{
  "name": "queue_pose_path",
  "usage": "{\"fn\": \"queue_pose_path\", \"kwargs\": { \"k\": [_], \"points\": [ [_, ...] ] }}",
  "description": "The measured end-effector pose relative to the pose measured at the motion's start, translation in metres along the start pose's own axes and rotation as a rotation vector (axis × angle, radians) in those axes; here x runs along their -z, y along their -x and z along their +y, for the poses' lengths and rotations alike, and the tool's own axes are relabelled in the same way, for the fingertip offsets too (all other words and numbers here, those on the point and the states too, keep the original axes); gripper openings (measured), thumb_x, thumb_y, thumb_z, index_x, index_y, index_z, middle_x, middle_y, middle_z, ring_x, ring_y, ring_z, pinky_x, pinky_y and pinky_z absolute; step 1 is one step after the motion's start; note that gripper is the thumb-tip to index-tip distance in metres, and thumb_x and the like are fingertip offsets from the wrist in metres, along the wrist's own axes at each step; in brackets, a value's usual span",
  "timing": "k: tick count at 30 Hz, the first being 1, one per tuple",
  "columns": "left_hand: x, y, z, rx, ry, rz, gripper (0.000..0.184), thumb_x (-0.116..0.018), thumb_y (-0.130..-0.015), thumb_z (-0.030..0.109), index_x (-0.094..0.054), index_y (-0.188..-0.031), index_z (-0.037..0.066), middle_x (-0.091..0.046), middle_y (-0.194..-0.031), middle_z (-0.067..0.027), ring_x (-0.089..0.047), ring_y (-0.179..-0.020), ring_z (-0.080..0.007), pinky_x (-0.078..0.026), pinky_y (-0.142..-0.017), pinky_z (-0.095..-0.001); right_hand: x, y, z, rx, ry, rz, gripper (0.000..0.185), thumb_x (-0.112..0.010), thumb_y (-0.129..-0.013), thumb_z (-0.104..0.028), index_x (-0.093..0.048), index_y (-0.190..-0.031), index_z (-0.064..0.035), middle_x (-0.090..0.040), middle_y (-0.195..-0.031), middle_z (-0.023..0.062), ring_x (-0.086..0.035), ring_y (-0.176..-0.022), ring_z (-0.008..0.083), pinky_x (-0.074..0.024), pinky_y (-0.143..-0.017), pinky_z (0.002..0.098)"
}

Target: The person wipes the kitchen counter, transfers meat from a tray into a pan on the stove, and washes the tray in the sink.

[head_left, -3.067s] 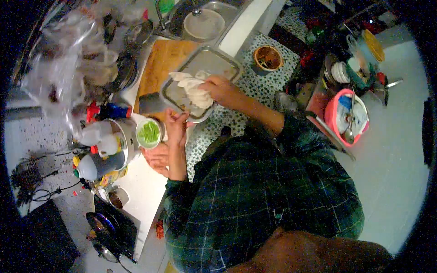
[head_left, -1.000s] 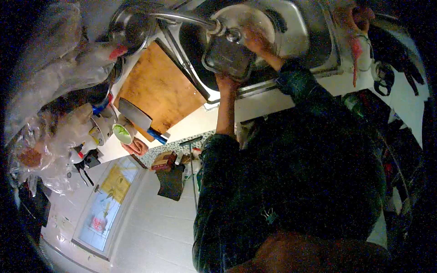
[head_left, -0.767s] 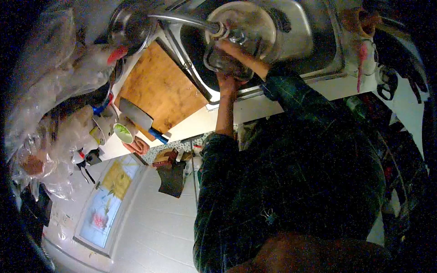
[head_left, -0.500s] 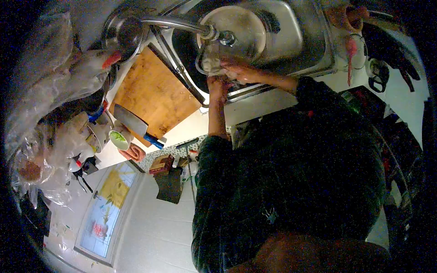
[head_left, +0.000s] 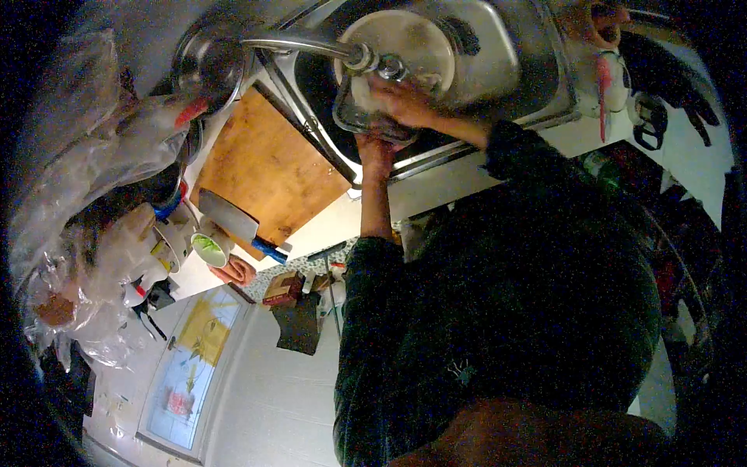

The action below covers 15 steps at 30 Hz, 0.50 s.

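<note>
Now the right hand (head_left: pixel 405 103) is shifting up the tray (head_left: pixel 340 118), seemingly rubbing with a pale cloth (head_left: pixel 361 92), as the left hand (head_left: pixel 377 152) is gripping its near end.

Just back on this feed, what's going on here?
At the sink, the person's left hand grips a tray by the faucet. The right hand, blurred, is over it, beside something pale I can't identify. A cleaver lies at the cutting board's edge, near a bowl of green pieces.
</note>
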<state>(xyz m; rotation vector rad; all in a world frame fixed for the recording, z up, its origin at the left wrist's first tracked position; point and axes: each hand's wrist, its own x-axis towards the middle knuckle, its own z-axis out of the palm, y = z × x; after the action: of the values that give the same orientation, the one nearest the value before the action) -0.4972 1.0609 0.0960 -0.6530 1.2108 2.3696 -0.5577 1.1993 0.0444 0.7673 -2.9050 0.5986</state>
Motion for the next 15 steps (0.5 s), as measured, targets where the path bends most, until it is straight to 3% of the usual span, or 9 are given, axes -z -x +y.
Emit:
{"fn": "queue_pose_path", "kwargs": {
  "k": [4,7,8,9,11,12,13,14,15],
  "points": [
    [0.023,-0.016,-0.014,0.082,-0.025,-0.036,0.048,-0.051,-0.089,0.028,-0.026,-0.129,0.020,-0.038,-0.129,-0.0117,-0.048,-0.110,-0.0313,-0.054,-0.070,-0.0485,0.019,0.052,0.020,0.265,-0.031,0.055,0.056,-0.067,-0.067,-0.026,-0.050,-0.118,-0.0110,-0.040,-0.131,0.0098,-0.037,-0.121,0.0255,-0.0292,-0.094,0.0459],
    [0.010,-0.013,-0.008,0.066,-0.032,0.070,0.054,-0.051,-0.088,0.035,-0.023,-0.130,0.016,-0.031,-0.133,-0.0142,-0.043,-0.114,-0.0337,-0.055,-0.069,-0.0460,0.031,0.002,0.049,-0.268,0.112,-0.094,0.064,-0.070,-0.066,-0.026,-0.045,-0.122,-0.0078,-0.043,-0.126,0.0114,-0.041,-0.115,0.0278,-0.0285,-0.094,0.0437],
    [0.021,-0.021,-0.006,0.097,-0.020,0.037,0.055,-0.051,-0.088,0.036,-0.023,-0.131,0.016,-0.032,-0.133,-0.0143,-0.044,-0.113,-0.0341,-0.054,-0.071,-0.0468,0.030,-0.013,0.039,-0.261,0.113,-0.087,0.064,-0.070,-0.066,-0.026,-0.045,-0.122,-0.0078,-0.043,-0.126,0.0114,-0.041,-0.115,0.0278,-0.0285,-0.094,0.0437],
    [0.026,-0.024,-0.014,0.101,0.043,-0.024,0.055,-0.051,-0.088,0.038,-0.024,-0.130,0.016,-0.035,-0.130,-0.0140,-0.046,-0.112,-0.0337,-0.055,-0.070,-0.0463,0.037,-0.016,0.025,-0.288,-0.347,0.173,0.061,-0.068,-0.069,-0.027,-0.045,-0.121,-0.0074,-0.046,-0.123,0.0120,-0.041,-0.113,0.0289,-0.0294,-0.094,0.0436],
    [0.031,-0.029,-0.023,0.095,0.094,-0.086,0.056,-0.051,-0.087,0.041,-0.025,-0.129,0.014,-0.039,-0.129,-0.0132,-0.047,-0.110,-0.0330,-0.055,-0.069,-0.0456,0.002,-0.039,0.004,-0.343,-0.302,0.593,0.046,-0.056,-0.080,-0.029,-0.046,-0.120,-0.0090,-0.051,-0.117,0.0125,-0.045,-0.109,0.0331,-0.0308,-0.094,0.0443],
    [0.035,-0.028,-0.025,0.092,0.084,-0.082,0.057,-0.051,-0.087,0.042,-0.025,-0.129,0.013,-0.039,-0.129,-0.0127,-0.047,-0.111,-0.0328,-0.055,-0.070,-0.0454,-0.020,-0.040,0.003,-0.491,-0.417,-0.031,0.042,-0.049,-0.084,-0.031,-0.046,-0.122,-0.0137,-0.050,-0.121,0.0107,-0.047,-0.108,0.0336,-0.0301,-0.094,0.0474],
    [0.027,-0.020,-0.018,0.069,0.047,-0.089,0.057,-0.051,-0.087,0.043,-0.027,-0.129,0.013,-0.038,-0.130,-0.0125,-0.047,-0.111,-0.0325,-0.054,-0.071,-0.0470,0.003,-0.021,-0.012,-0.227,-0.388,0.130,0.038,-0.045,-0.086,-0.028,-0.047,-0.122,-0.0175,-0.047,-0.127,0.0093,-0.047,-0.109,0.0328,-0.0309,-0.094,0.0489],
    [0.016,-0.017,-0.011,0.046,0.014,-0.099,0.057,-0.050,-0.086,0.044,-0.030,-0.128,0.013,-0.038,-0.130,-0.0123,-0.047,-0.112,-0.0321,-0.053,-0.072,-0.0487,0.036,-0.004,-0.018,-0.145,-0.145,-0.034,0.039,-0.047,-0.085,-0.020,-0.046,-0.124,-0.0171,-0.043,-0.131,0.0106,-0.046,-0.111,0.0316,-0.0324,-0.094,0.0483],
    [0.034,-0.028,-0.024,0.025,-0.068,-0.087,0.054,-0.051,-0.086,0.044,-0.036,-0.126,0.011,-0.040,-0.129,-0.0140,-0.049,-0.106,-0.0365,-0.053,-0.070,-0.0459,0.021,0.017,-0.002,-0.032,-0.124,0.030,0.042,-0.050,-0.082,-0.011,-0.045,-0.124,-0.0121,-0.041,-0.132,0.0092,-0.045,-0.114,0.0292,-0.0327,-0.097,0.0437]
  ]
}}
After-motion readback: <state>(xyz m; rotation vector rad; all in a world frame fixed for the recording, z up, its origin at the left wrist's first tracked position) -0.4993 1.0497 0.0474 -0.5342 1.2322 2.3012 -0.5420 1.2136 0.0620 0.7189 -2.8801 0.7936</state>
